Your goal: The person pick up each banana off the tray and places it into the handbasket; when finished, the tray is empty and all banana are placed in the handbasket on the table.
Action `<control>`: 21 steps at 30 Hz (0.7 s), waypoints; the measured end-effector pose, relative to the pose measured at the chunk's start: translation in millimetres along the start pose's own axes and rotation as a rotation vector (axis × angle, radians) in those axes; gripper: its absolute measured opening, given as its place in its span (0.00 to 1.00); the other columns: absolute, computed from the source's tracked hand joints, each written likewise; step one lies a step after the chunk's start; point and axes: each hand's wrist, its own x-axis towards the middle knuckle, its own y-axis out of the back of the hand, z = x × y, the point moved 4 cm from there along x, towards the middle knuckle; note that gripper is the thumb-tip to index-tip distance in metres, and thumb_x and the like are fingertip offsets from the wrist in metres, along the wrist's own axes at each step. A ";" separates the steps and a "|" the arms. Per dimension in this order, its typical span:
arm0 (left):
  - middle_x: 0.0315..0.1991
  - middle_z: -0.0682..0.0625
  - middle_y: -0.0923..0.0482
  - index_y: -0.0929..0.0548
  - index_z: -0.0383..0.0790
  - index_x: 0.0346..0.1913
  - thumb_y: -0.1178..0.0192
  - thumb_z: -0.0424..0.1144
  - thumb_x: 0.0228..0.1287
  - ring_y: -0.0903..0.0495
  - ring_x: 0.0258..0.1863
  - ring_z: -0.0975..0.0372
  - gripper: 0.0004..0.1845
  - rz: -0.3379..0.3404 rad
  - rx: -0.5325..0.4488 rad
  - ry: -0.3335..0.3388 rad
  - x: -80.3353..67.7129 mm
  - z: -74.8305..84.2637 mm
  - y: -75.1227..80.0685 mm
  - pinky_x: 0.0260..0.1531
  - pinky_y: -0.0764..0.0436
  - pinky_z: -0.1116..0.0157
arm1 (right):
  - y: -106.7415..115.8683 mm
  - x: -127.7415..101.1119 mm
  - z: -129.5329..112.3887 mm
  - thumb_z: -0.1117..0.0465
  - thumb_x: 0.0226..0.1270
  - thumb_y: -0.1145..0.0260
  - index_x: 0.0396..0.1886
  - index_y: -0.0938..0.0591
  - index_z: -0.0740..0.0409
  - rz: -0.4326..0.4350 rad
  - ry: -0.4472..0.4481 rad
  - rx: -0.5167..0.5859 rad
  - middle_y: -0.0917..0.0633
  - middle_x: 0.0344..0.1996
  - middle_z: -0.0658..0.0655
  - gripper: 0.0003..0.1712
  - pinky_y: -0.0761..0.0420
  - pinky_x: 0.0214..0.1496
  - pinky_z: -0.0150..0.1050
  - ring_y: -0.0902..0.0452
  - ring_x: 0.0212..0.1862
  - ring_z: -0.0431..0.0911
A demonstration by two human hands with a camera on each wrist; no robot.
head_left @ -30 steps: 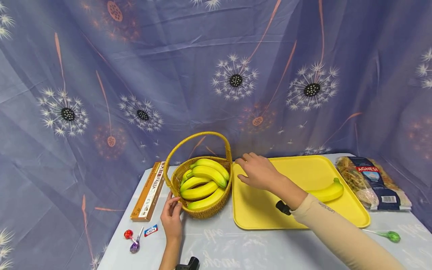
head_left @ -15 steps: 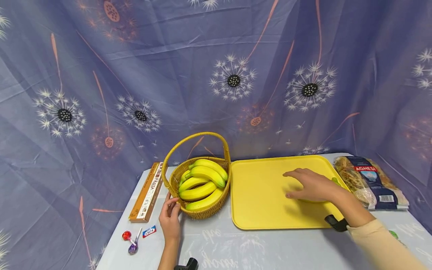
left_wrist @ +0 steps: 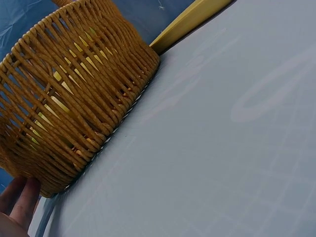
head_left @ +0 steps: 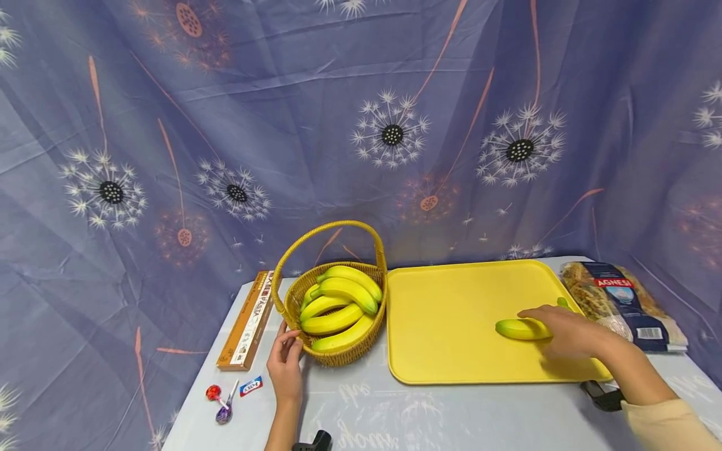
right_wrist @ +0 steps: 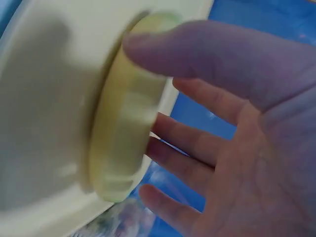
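In the head view, my left hand (head_left: 284, 369) rests its fingers against the near left side of a wicker basket (head_left: 344, 358). The left wrist view shows fingertips (left_wrist: 25, 202) touching the basket's woven wall (left_wrist: 79, 89). Several bananas (head_left: 338, 313) lie in the basket. On the right part of a yellow tray (head_left: 440, 332) lies a single banana (head_left: 519, 329), partly covered by my right hand (head_left: 572, 332). Seen from the right wrist, the thumb (right_wrist: 168, 52) overlaps one end of this banana (right_wrist: 128, 113), while the spread fingers extend along its other side.
A pasta box (head_left: 248, 322) stands left of the basket. Two lollipops (head_left: 222, 412) and a small wrapped candy (head_left: 251, 386) lie in front of it. Right of the tray is a pasta bag (head_left: 626, 307). A patterned curtain (head_left: 316, 138) hangs behind.
My right hand has moved from beside the basket rightward across the tray, down to the single banana. The left hand has stayed at the basket.
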 end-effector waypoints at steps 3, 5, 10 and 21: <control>0.66 0.48 0.32 0.20 0.30 0.46 0.47 0.28 0.69 0.25 0.58 0.58 0.08 0.012 0.000 0.004 1.3 -9.5 0.2 0.49 0.23 0.72 | 1.4 -2.0 12.7 0.70 0.34 0.29 0.56 0.23 0.62 0.019 -0.031 -0.038 0.21 0.50 0.64 0.38 0.29 0.51 0.63 0.29 0.53 0.66; 0.66 0.48 0.32 0.20 0.30 0.46 0.47 0.28 0.69 0.25 0.58 0.56 0.08 0.013 0.002 0.004 1.0 -9.6 0.2 0.49 0.23 0.71 | 1.2 -1.7 19.7 0.72 0.34 0.29 0.51 0.20 0.61 0.027 -0.043 -0.044 0.20 0.45 0.60 0.34 0.26 0.48 0.59 0.26 0.48 0.60; 0.66 0.47 0.32 0.20 0.29 0.45 0.46 0.28 0.69 0.26 0.59 0.56 0.08 0.016 0.013 -0.003 1.2 -10.8 1.8 0.49 0.23 0.72 | -4.7 2.8 31.2 0.71 0.40 0.28 0.44 0.18 0.58 0.036 -0.058 -0.060 0.19 0.40 0.53 0.25 0.24 0.44 0.55 0.25 0.41 0.52; 0.66 0.45 0.33 0.21 0.27 0.46 0.47 0.28 0.69 0.24 0.56 0.61 0.09 -0.007 0.037 0.013 -0.7 9.6 -0.5 0.47 0.23 0.73 | -2.2 13.5 18.1 0.58 0.46 0.23 0.49 0.17 0.58 -0.035 0.014 0.011 0.19 0.38 0.48 0.28 0.22 0.42 0.47 0.25 0.39 0.46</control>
